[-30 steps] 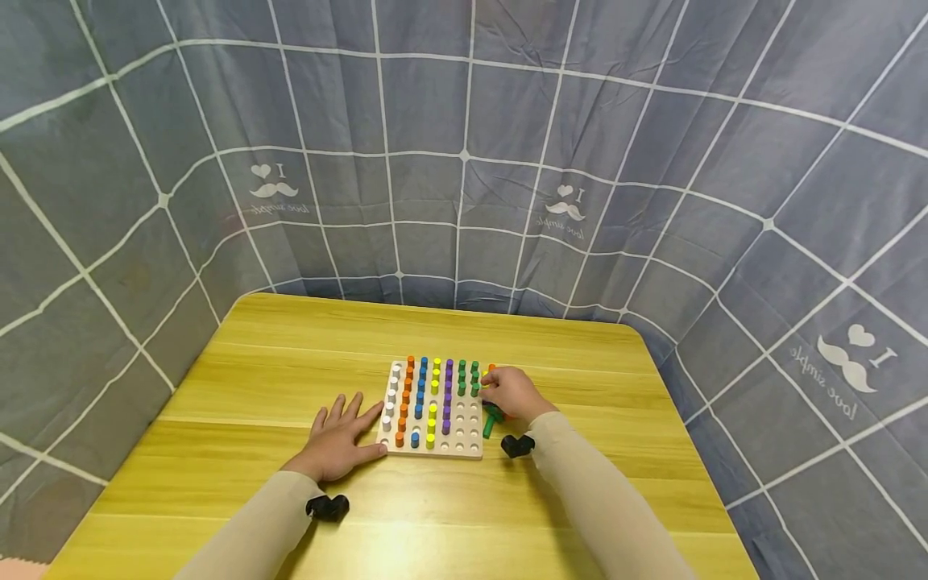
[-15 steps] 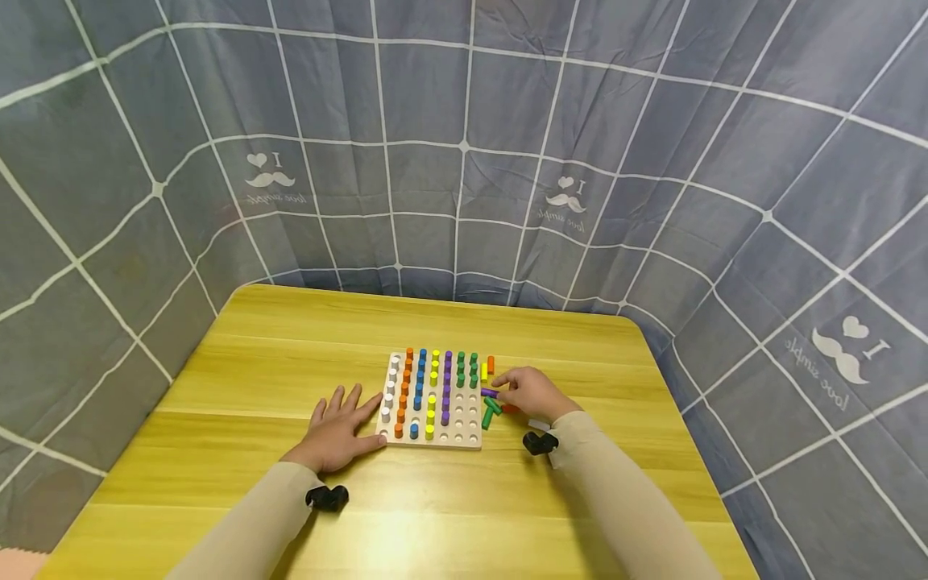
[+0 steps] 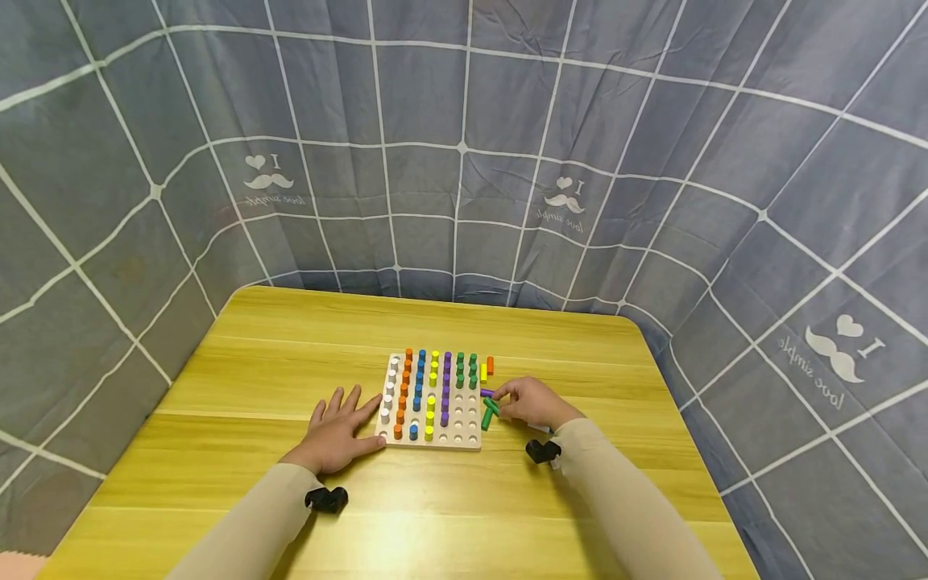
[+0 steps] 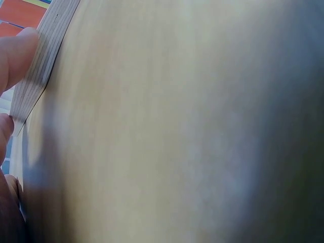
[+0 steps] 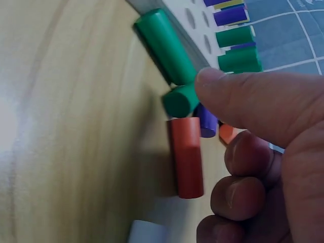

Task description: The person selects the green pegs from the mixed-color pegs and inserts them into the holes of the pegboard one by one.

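A wooden pegboard [image 3: 464, 427] with rows of coloured pegs lies on the table. My left hand [image 3: 335, 435] rests flat with spread fingers at its left side, the thumb on the near left corner. In the left wrist view, fingertips [image 4: 20, 53] touch the board's layered edge. My right hand [image 3: 532, 403] is just right of the board, thumb and index finger pinching a green peg [image 5: 178, 101] that lies among loose pegs; the index fingertip is hidden behind the thumb. Another green peg [image 5: 164, 48] leans against the board's side, and a purple peg [image 5: 206, 121] lies behind.
A red peg [image 5: 187, 157] and a white peg [image 5: 147, 233] lie below the right hand. Beyond it are a yellow peg [image 3: 483, 372] and an orange peg [image 3: 490, 366]. A grey checked curtain [image 3: 428, 185] surrounds the back and sides of the table [image 3: 406, 515].
My right hand has drawn back right from the board's edge, then shifted slightly nearer, from beside the purple peg onto the green peg. The left hand stays in place at the board.
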Action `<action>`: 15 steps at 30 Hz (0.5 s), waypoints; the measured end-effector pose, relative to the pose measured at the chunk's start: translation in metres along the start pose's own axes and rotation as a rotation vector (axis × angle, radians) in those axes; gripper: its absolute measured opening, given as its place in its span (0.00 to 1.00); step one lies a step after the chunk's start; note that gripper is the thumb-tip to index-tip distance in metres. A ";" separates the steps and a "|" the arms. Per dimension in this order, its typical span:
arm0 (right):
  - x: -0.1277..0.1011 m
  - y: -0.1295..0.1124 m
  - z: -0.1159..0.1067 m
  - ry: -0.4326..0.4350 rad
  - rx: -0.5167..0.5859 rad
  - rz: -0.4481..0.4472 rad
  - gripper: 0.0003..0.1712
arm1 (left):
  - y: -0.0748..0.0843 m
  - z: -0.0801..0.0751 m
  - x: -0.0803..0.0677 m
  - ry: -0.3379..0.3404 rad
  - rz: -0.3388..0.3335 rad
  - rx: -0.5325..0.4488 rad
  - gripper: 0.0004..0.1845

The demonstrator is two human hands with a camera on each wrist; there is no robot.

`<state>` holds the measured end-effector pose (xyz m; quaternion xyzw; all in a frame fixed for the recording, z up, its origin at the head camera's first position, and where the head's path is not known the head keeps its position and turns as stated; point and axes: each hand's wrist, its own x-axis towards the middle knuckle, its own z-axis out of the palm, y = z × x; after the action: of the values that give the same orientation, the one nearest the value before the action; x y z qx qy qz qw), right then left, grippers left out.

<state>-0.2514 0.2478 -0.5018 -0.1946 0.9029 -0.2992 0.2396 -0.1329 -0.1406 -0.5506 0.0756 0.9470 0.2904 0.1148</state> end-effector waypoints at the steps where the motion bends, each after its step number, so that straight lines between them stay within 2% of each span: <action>1: 0.000 0.000 0.001 0.002 -0.002 0.003 0.15 | 0.000 0.000 0.000 -0.001 -0.001 0.000 0.49; 15: 0.003 0.009 0.011 0.037 -0.059 -0.019 0.15 | 0.002 0.000 -0.001 0.007 0.009 -0.005 0.47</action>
<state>-0.2500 0.2482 -0.5162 -0.2047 0.9137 -0.2782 0.2141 -0.1314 -0.1395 -0.5490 0.0786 0.9463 0.2935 0.1103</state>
